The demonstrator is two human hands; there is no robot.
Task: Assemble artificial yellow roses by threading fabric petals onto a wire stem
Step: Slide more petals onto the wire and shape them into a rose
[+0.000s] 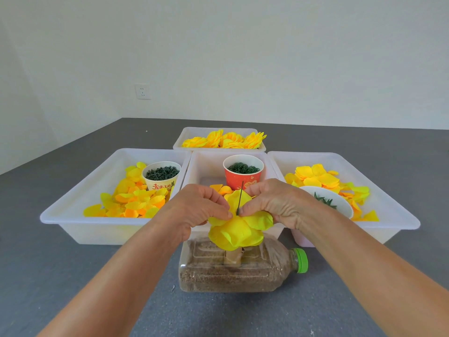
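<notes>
Now both my hands, left and right, pinch the petals; the wire rises upright between my fingers, equally near.

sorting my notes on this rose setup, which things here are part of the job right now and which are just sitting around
In use:
left hand
right hand
yellow petals on the wire
wire stem
sand-filled bottle under the flower

Just sitting:
red cup
white cup
far tray of finished flowers
wall socket
</notes>
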